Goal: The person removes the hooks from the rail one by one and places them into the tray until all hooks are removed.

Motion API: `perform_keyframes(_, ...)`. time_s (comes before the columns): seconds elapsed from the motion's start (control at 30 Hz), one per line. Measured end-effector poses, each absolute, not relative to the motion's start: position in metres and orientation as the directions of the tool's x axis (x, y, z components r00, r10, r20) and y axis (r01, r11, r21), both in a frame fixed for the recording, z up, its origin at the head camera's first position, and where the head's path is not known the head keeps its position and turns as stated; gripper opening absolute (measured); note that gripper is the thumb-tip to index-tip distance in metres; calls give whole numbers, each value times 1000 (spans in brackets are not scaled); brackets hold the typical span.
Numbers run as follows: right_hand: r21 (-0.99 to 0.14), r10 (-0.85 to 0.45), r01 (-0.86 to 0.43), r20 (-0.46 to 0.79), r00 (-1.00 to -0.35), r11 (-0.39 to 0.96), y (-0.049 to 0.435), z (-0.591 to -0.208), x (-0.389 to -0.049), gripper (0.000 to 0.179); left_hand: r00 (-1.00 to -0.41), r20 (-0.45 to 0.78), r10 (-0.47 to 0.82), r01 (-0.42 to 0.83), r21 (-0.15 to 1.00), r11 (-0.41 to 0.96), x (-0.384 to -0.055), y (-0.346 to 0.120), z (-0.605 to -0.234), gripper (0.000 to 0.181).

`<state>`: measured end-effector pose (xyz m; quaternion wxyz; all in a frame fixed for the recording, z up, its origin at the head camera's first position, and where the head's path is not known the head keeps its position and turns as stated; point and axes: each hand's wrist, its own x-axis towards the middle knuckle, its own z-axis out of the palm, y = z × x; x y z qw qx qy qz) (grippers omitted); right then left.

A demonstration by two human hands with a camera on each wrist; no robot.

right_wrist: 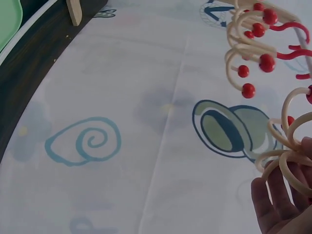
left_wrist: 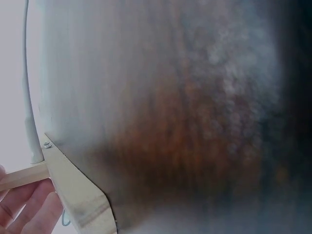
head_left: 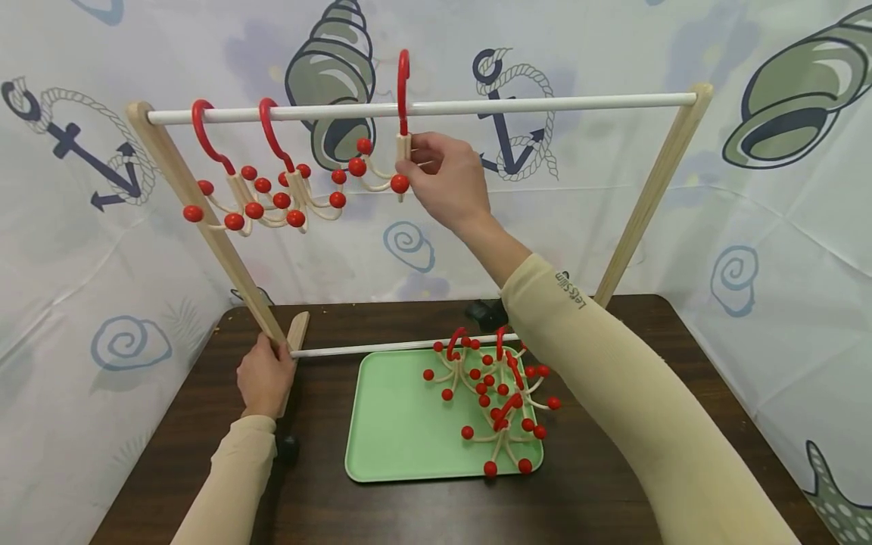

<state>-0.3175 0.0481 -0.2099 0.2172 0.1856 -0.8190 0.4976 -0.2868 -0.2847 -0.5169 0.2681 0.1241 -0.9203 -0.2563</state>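
Observation:
My right hand (head_left: 446, 178) pinches the pale stem of a hanger (head_left: 403, 147) with a red hook and curved, red-balled arms. Its hook overlaps the white top bar (head_left: 545, 104) in the head view, the curve standing above the bar. Two similar hangers, one (head_left: 238, 189) by the left post and another (head_left: 294, 185) beside it, hang by their red hooks. Low on the left, my left hand (head_left: 266, 375) grips the rack's wooden post (head_left: 211, 227) near its foot. In the left wrist view, fingers (left_wrist: 34, 209) curl by the wood.
On the table (head_left: 313, 499) lies a green tray (head_left: 402, 416), with several more hangers (head_left: 500, 431) bunched on its right side. A lower white rod (head_left: 368, 349) runs behind the tray. The right wooden post (head_left: 647, 197) stands beyond my right sleeve. Printed cloth (head_left: 422, 265) hangs behind.

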Motion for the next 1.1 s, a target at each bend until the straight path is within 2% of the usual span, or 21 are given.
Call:
perform_keyframes(0.27,-757,-104,-524,529,-842,391,78,-239,-286,28,-825,433,-363,-87,537,839,-288,-286,-517,23)
perform_keyframes(0.47,-802,-201,-457,410,-890,386,86,-277,-246,22,-817,448,-364,-75,543,837,-288,-286,-519,22)
perform_keyframes(0.63,-826,-227,-390,322,-919,407,85,-312,-213,18,-815,452,-364,-74,542,837,-288,-286,-520,22)
perform_keyframes(0.9,-879,-154,-252,207,-966,404,79,-369,-176,24,-826,423,-373,-98,543,834,-290,-285,-521,25)
perform_keyframes(1.0,-889,-130,-239,203,-970,391,73,-390,-167,22,-826,420,-376,-102,545,832,-290,-285,-520,25)
perform_keyframes(1.1,-860,-98,-262,244,-965,438,65,-414,-160,18,-824,419,-380,-102,550,829,-289,-283,-519,24)
